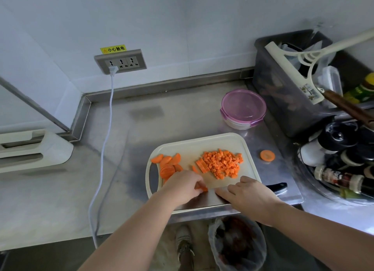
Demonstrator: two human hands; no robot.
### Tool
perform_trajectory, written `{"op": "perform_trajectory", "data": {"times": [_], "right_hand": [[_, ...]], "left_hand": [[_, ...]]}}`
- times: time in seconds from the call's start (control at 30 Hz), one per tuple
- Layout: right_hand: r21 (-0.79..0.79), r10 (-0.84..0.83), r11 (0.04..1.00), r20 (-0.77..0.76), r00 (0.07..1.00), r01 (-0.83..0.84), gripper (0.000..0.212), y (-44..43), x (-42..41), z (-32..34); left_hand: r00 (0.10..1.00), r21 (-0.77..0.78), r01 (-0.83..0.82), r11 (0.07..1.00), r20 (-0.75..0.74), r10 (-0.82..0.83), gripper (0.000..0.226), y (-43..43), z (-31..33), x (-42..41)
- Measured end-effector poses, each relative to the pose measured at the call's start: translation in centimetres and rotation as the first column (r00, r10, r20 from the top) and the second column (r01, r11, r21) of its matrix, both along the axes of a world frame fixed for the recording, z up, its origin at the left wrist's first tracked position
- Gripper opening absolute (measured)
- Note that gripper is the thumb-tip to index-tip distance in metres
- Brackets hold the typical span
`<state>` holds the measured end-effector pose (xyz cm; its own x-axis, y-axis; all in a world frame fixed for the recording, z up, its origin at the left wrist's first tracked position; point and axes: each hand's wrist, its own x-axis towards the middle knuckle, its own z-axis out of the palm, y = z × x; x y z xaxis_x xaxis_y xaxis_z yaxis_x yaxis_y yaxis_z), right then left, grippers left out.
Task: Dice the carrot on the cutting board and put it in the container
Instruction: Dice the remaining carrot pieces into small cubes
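Counter: brushed metal, dull sheen; cutting board: smooth matt cream plastic; container: glossy translucent plastic, purple lid.

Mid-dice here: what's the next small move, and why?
Probably bring the black-handled knife under the right hand up to cut the orange carrot piece that the left hand pinches on the white cutting board; uncut round carrot slices lie left of the diced carrot pile.
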<state>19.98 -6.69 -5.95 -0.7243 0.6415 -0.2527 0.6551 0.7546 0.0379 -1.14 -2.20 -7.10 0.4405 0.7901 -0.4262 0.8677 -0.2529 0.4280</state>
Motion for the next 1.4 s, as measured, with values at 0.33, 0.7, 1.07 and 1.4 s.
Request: {"op": "perform_trajectory", "data": {"times": [0.33,0.7,1.07,1.4], "right_hand": [[0.044,0.048,0.998,-0.047,0.998,-0.045,0.055,0.5,2.4,0.3],[0.158,-0.361,0.860,-0.483,0.798,0.485,0.051,1.0,7.5,2.1],[0.027,-0.541,0.739,-0.571,0.617,0.673,0.041,1.9,7.0,1.9],[-0.022,-0.545,0.759,-0.569,0.616,0.651,0.043,2.1,6.1,2.6]], "left_hand": [[0.999,0.117,0.010,0.993,-0.039,-0.005,0.018,1.0,0.0,-0.7],[0.995,0.336,0.007,0.942,-0.097,0.027,0.035,5.2,1.0,-0.4],[0.936,0.285,0.288,0.914,-0.284,-0.207,0.036,6.0,1.1,1.4],[0.915,0.238,0.319,0.917,-0.328,-0.233,0.038,6.8,1.4,1.4]]}}
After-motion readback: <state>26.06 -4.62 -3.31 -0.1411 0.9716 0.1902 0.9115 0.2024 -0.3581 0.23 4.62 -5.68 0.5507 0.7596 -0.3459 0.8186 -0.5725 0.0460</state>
